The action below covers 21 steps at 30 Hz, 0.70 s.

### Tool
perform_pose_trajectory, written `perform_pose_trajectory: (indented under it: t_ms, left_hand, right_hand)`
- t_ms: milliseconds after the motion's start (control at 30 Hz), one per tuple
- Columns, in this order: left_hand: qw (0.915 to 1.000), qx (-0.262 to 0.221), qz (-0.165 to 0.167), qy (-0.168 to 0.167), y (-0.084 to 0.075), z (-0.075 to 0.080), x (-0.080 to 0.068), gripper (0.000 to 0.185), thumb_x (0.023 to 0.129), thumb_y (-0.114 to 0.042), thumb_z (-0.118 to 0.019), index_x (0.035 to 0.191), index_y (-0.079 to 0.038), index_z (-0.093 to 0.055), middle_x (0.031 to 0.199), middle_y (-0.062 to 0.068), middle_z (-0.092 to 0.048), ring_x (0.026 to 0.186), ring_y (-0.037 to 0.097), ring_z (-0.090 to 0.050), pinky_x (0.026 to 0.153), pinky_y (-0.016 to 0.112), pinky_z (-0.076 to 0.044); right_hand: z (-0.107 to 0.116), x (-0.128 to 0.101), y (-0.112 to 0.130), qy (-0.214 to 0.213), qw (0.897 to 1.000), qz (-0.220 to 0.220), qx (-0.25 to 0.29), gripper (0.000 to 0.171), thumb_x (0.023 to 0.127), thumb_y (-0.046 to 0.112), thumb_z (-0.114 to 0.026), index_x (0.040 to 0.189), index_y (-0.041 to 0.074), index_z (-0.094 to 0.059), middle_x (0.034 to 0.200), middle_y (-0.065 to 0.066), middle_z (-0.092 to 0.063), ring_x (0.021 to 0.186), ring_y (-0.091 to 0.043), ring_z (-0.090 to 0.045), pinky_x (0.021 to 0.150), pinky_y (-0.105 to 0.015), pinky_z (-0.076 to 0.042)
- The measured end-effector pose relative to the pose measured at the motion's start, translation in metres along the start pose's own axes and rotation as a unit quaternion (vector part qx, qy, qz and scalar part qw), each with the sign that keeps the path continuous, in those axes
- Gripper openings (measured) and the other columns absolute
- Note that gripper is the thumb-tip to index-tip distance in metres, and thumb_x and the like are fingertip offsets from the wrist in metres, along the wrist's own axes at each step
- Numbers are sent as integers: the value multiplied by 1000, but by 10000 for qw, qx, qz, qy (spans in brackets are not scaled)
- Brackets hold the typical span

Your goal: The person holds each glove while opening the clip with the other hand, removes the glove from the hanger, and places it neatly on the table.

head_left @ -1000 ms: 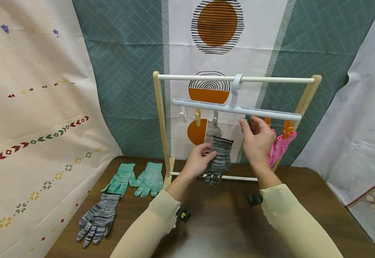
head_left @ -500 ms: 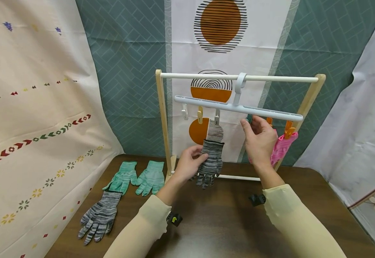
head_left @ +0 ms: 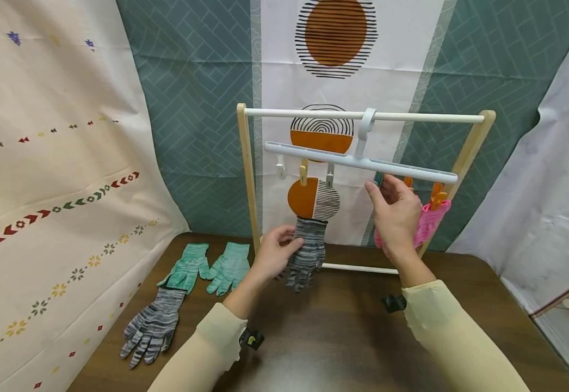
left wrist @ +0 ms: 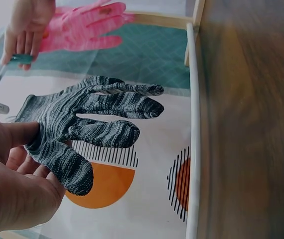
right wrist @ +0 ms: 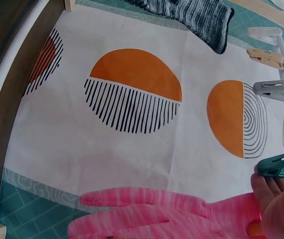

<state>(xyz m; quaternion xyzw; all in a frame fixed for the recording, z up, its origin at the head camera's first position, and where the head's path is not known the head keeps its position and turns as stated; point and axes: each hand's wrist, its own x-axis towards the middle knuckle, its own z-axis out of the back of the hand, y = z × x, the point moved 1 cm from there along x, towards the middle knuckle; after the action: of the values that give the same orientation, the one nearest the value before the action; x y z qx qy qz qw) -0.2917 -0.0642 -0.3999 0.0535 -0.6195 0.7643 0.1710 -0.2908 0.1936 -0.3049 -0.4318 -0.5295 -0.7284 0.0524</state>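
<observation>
My left hand (head_left: 276,255) pinches a grey-and-black striped knit glove (head_left: 309,247) near its cuff, in front of the rack. The glove hangs fingers down, below and apart from the hanger (head_left: 314,154). In the left wrist view, my thumb lies across this striped glove (left wrist: 102,109) on its near side. Up at the hanger, my right hand (head_left: 396,212) pinches a teal clothespin (right wrist: 276,165), which has nothing hanging from it. Beside that hand, a pink glove (head_left: 431,220) hangs from orange clothespins (head_left: 438,197), partly hidden behind the hand.
A wooden rack with a white top rod (head_left: 304,114) carries the hanger. White (head_left: 280,166), cream (head_left: 303,172) and grey (head_left: 330,175) clothespins hang along its left half. On the table (head_left: 323,337) lie two green gloves (head_left: 230,267) and another striped glove (head_left: 154,326).
My left hand has moved left and a little down with the striped glove, away from the teal clothespin. My right hand keeps its pinch on that clothespin.
</observation>
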Motion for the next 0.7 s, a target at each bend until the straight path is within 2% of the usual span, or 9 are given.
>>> perform_pose_trajectory:
  t_ms: [267, 433, 700]
  left_hand:
    - [9995, 134, 239, -131, 7, 12, -9, 42, 105, -15, -71, 142, 2, -62, 130, 19, -71, 120, 35, -65, 102, 53, -52]
    - [9992, 79, 277, -267, 10, 18, -13, 41, 103, -13, -72, 140, 3, -63, 130, 20, -71, 119, 36, -65, 102, 53, -52]
    - [9987, -40, 400, -301, 9, 26, -19, 40, 103, -11, -72, 139, 4, -63, 126, 19, -72, 118, 35, -64, 102, 53, -51]
  right_hand:
    - [-1, -2, 0, 151, 9999, 9, 49, 45, 95, 28, -84, 132, 4, -74, 117, -10, -78, 100, -15, -76, 86, -19, -57]
    - [-1, -4, -2, 144, 9998, 82, 114, 44, 96, 25, -83, 132, 3, -74, 118, -10, -78, 103, -19, -76, 88, -20, -57]
    - [-1, -10, -1, 169, 9992, 317, 173, 46, 96, 18, -82, 137, 2, -70, 122, -10, -77, 109, -25, -75, 93, -24, -57]
